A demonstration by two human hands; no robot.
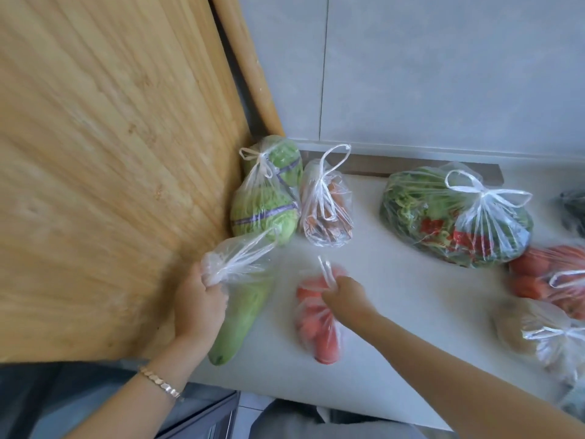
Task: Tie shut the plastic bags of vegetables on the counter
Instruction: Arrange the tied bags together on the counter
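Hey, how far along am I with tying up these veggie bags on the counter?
Done: the cabbage bag, the small bag beside it, the leafy greens bag and two bags at the right edge show knotted handles. In hand: your left hand grips the gourd bag's loose top, and your right hand pinches the red vegetable bag's handles. Left: knot both.

Bags [319,201]: thin clear plastic, glossy, crinkled. Cutting board [104,172]: pale wood, visible grain, matt. Counter [395,296]: smooth, off-white, matt. Wall tiles [443,74]: grey, smooth, slight sheen. Bracelet [160,382]: shiny metal links. Gourd [240,324]: smooth green skin.
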